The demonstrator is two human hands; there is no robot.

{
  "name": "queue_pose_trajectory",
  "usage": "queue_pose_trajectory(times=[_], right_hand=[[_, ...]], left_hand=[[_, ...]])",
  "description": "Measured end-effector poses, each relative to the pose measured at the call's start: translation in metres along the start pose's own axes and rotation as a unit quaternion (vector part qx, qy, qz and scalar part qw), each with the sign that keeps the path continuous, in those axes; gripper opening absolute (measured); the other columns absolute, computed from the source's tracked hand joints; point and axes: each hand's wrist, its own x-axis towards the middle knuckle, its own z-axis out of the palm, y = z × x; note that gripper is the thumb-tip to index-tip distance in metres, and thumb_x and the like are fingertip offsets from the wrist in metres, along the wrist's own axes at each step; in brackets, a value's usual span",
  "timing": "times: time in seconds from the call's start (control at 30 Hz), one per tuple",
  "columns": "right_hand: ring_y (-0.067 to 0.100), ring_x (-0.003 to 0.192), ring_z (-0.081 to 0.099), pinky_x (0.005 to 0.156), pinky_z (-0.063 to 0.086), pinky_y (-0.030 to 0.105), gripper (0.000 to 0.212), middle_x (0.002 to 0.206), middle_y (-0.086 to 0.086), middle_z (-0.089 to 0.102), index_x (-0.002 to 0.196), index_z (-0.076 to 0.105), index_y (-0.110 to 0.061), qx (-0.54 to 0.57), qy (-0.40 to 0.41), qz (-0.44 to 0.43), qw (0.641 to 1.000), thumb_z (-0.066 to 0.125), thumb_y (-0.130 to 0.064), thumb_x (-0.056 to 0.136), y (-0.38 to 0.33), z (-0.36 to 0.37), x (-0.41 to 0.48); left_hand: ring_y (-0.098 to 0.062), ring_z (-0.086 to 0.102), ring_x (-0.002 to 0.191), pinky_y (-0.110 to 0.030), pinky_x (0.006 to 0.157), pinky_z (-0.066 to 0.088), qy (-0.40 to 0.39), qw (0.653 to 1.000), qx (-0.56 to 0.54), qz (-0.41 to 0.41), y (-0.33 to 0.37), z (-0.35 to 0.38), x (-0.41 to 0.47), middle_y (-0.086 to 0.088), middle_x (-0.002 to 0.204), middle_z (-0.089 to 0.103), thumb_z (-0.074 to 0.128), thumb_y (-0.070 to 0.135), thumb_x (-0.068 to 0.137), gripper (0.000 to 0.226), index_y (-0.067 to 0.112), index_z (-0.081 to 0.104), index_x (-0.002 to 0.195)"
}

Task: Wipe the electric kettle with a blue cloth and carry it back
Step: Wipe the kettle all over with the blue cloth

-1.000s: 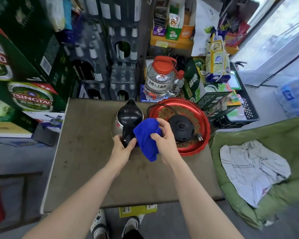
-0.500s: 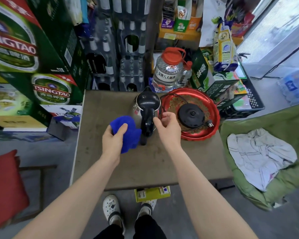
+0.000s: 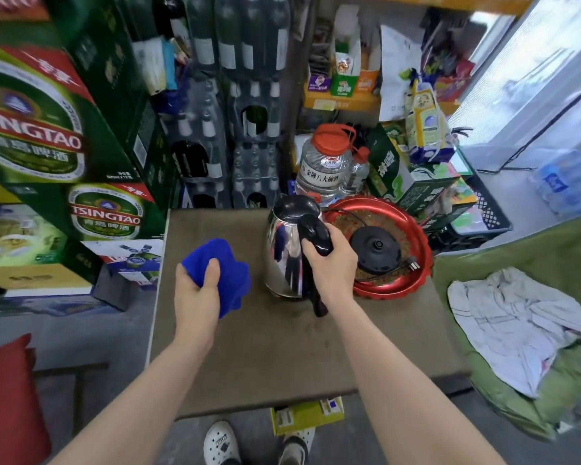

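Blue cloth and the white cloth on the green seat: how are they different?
1. The blue cloth is bright blue all over; the white cloth is pale with faint lines.
2. The blue cloth is bunched up and gripped by the left hand; the white cloth lies spread out on the green cushion, and nobody touches it.
3. The blue cloth looks smaller than the white cloth.
Both are soft, rumpled fabric.
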Motion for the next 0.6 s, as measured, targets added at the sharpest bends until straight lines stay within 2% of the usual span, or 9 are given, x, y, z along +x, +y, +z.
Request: queue_pose_trajectory(times=[0.1, 0.17, 0.2, 0.23, 0.3, 0.37, 0.43, 0.53, 0.6], right_hand=[[0.010, 0.100, 0.070, 0.095, 0.055, 0.034, 0.029, 0.106, -0.011, 0.076, 0.117, 0.072, -0.026, 0.014, -0.011, -0.034, 0.999, 0.078, -0.027, 0.089, -0.027, -0.031, 0.001], [0.008, 0.100, 0.071, 0.094, 0.057, 0.032, 0.029, 0.104, -0.012, 0.077, 0.115, 0.074, -0.026, 0.037, -0.014, -0.047, 0.998, 0.080, -0.031, 0.087, -0.047, -0.049, -0.001], [0.008, 0.100, 0.071, 0.093, 0.056, 0.029, 0.030, 0.105, -0.012, 0.077, 0.115, 0.074, -0.026, 0.049, -0.012, -0.052, 0.997, 0.081, -0.033, 0.086, -0.059, -0.057, -0.001], [0.007, 0.101, 0.071, 0.091, 0.055, 0.024, 0.031, 0.106, -0.012, 0.077, 0.115, 0.074, -0.025, 0.056, -0.006, -0.058, 0.997, 0.081, -0.033, 0.086, -0.070, -0.065, -0.001], [0.007, 0.099, 0.070, 0.082, 0.048, 0.007, 0.027, 0.106, -0.010, 0.076, 0.111, 0.074, -0.021, 0.064, 0.021, -0.073, 0.995, 0.080, -0.033, 0.087, -0.093, -0.078, -0.001], [0.007, 0.095, 0.068, 0.073, 0.042, 0.000, 0.020, 0.101, -0.010, 0.074, 0.105, 0.072, -0.023, 0.072, 0.048, -0.078, 0.993, 0.079, -0.031, 0.089, -0.112, -0.093, -0.001], [0.001, 0.092, 0.066, 0.074, 0.043, 0.001, 0.020, 0.096, -0.016, 0.070, 0.107, 0.071, -0.025, 0.070, 0.052, -0.091, 0.992, 0.078, -0.032, 0.090, -0.123, -0.106, -0.002], [0.003, 0.095, 0.067, 0.084, 0.050, 0.013, 0.030, 0.100, -0.014, 0.071, 0.115, 0.072, -0.021, 0.036, 0.056, -0.124, 0.990, 0.077, -0.037, 0.090, -0.132, -0.115, -0.007], [0.007, 0.097, 0.067, 0.083, 0.047, 0.007, 0.034, 0.105, -0.010, 0.073, 0.119, 0.072, -0.020, 0.023, 0.069, -0.142, 0.987, 0.076, -0.039, 0.091, -0.140, -0.119, -0.012]], left_hand=[[0.006, 0.060, 0.088, -0.036, 0.086, 0.050, -0.007, 0.994, 0.053, 0.099, 0.036, 0.018, -0.010, 0.019, 0.097, 0.061, 0.053, 0.037, 0.099, 0.018, 0.029, 0.046, 0.114], [0.004, 0.061, 0.075, -0.034, 0.074, 0.045, -0.019, 0.980, 0.090, 0.175, 0.063, 0.033, -0.018, 0.009, 0.089, 0.063, 0.051, 0.036, 0.099, 0.017, 0.028, 0.044, 0.112], [-0.009, 0.065, 0.085, -0.037, 0.076, 0.046, -0.036, 0.968, 0.118, 0.218, 0.073, 0.042, -0.021, -0.001, 0.097, 0.066, 0.051, 0.036, 0.099, 0.021, 0.026, 0.045, 0.117], [-0.020, 0.063, 0.108, -0.042, 0.088, 0.047, -0.067, 0.950, 0.156, 0.262, 0.083, 0.051, -0.023, -0.009, 0.117, 0.065, 0.052, 0.035, 0.099, 0.032, 0.025, 0.045, 0.128], [-0.022, 0.024, 0.149, -0.045, 0.116, 0.031, -0.143, 0.883, 0.272, 0.355, 0.093, 0.068, -0.028, -0.001, 0.156, 0.038, 0.051, 0.037, 0.098, 0.055, 0.023, 0.034, 0.148], [-0.022, 0.002, 0.154, -0.048, 0.120, 0.023, -0.141, 0.788, 0.393, 0.453, 0.095, 0.077, -0.037, 0.006, 0.165, 0.014, 0.041, 0.051, 0.098, 0.064, 0.025, 0.027, 0.154], [-0.029, 0.014, 0.152, -0.049, 0.114, 0.033, -0.110, 0.745, 0.438, 0.490, 0.095, 0.076, -0.049, 0.001, 0.164, 0.020, 0.032, 0.057, 0.097, 0.063, 0.026, 0.034, 0.153], [-0.035, 0.043, 0.130, -0.051, 0.094, 0.047, -0.053, 0.744, 0.433, 0.506, 0.095, 0.074, -0.064, -0.004, 0.145, 0.047, 0.044, 0.047, 0.096, 0.045, 0.025, 0.058, 0.133], [-0.036, 0.043, 0.129, -0.054, 0.098, 0.045, -0.030, 0.753, 0.420, 0.506, 0.099, 0.083, -0.069, -0.007, 0.139, 0.047, 0.059, 0.040, 0.091, 0.042, 0.022, 0.056, 0.129]])
